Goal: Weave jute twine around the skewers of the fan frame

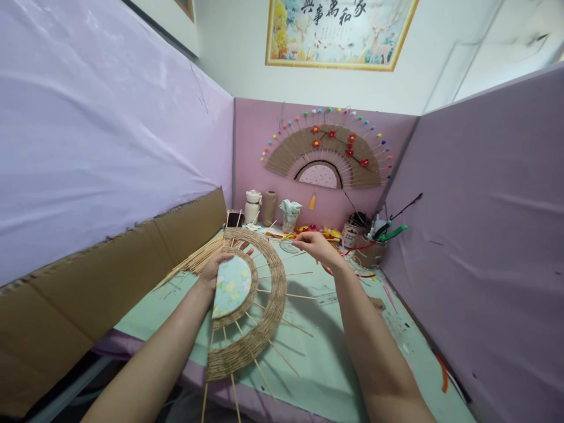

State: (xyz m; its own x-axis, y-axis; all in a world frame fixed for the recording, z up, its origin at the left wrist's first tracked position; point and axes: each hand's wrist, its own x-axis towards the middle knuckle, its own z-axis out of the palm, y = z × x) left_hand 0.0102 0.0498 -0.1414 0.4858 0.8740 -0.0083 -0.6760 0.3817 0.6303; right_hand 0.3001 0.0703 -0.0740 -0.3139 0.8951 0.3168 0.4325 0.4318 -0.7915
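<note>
A half-round fan (277, 288) of thin wooden sticks, woven with brown twine in two bands, is held upright and turned sideways above the table. Light blue cloth with a yellow floral pattern (232, 285) covers its centre. My left hand (215, 267) grips the fan at its straight edge, thumb on the front and fingers behind. To the right of the outer band, my right hand (314, 244) is closed in a pinch near the stick ends. Whatever lies between its fingertips is too small to make out.
Loose sticks (191, 261) lie along a cardboard strip (176, 238) at left. A white bottle (252, 207), a twine roll (269, 208), a cup (289, 216) and a tool holder (370, 251) stand at the back. A finished fan (282, 155) hangs on the pink panel.
</note>
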